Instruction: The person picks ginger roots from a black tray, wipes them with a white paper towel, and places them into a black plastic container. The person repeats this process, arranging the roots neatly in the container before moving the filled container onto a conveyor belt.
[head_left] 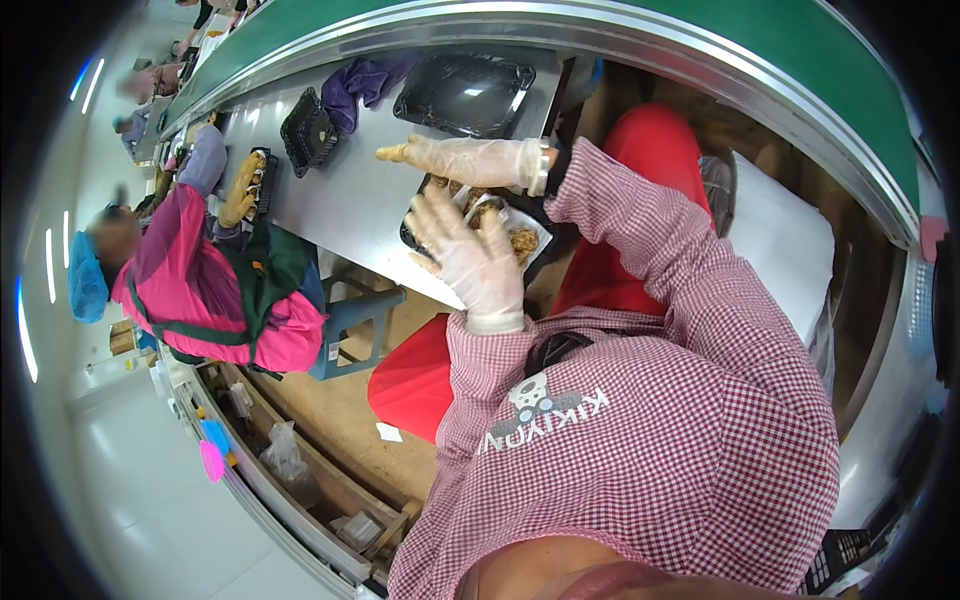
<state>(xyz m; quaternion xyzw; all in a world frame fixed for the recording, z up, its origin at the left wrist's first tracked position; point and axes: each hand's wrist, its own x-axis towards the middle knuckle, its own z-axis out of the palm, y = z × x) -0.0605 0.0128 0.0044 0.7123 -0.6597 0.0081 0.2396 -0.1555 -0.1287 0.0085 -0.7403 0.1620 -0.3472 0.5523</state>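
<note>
Food [523, 241], brown | left grip [470, 250]: spread wide over it | right grip [465, 160]: flat, straightened, contact unclear

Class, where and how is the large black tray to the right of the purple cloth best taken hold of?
Probably by the rim at the right end of the large black tray, the right hand coming in from that side: it lies wide and flat on the metal table, and the purple cloth crowds its left end.
</note>
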